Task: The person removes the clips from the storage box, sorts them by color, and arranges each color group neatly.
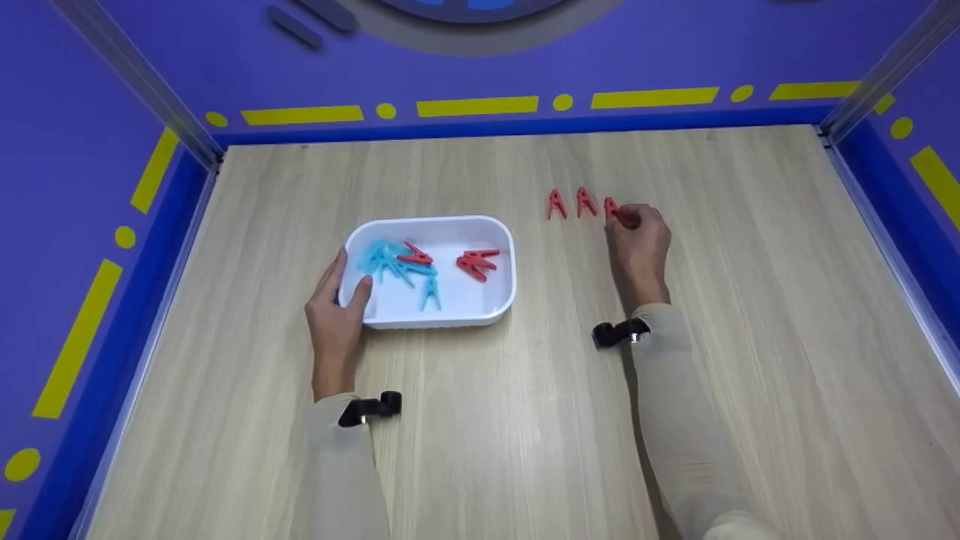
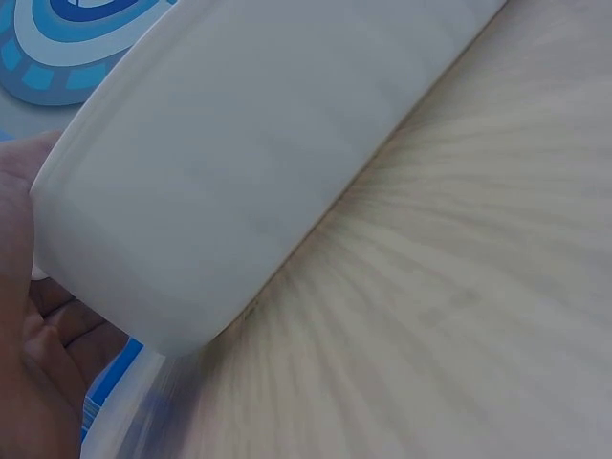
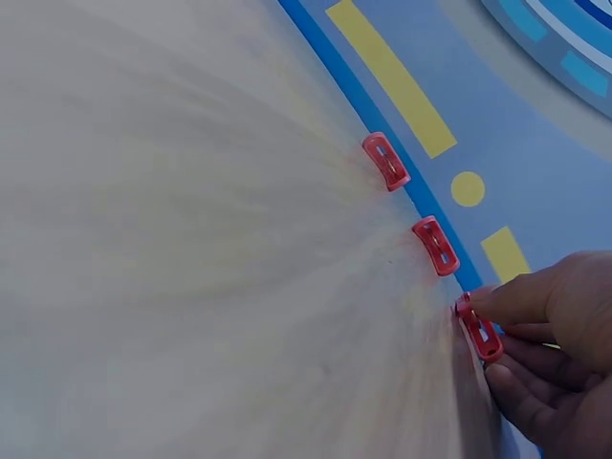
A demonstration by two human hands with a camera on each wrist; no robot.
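Note:
My left hand [image 1: 334,321] grips the left end of a white plastic tub [image 1: 457,306], its thumb over the rim and fingers along the outer wall. In the tub lie several light-blue clothespins [image 1: 430,291] in a heap at the left, with a red clothespin [image 1: 417,256] on them. More red clothespins [image 1: 475,264] lie at the tub's right side. My right hand [image 1: 643,244] pinches a red clothespin [image 3: 481,330] between thumb and fingers at the tabletop. Left of it, two red clothespins [image 1: 555,204] [image 3: 436,246] stand side by side, spaced apart.
The light wood table [image 1: 480,450] meets a blue-purple back wall [image 1: 480,75] with yellow marks. Side panels [image 1: 60,225] with metal edges bound it left and right. A small black camera [image 1: 619,332] is on each wrist.

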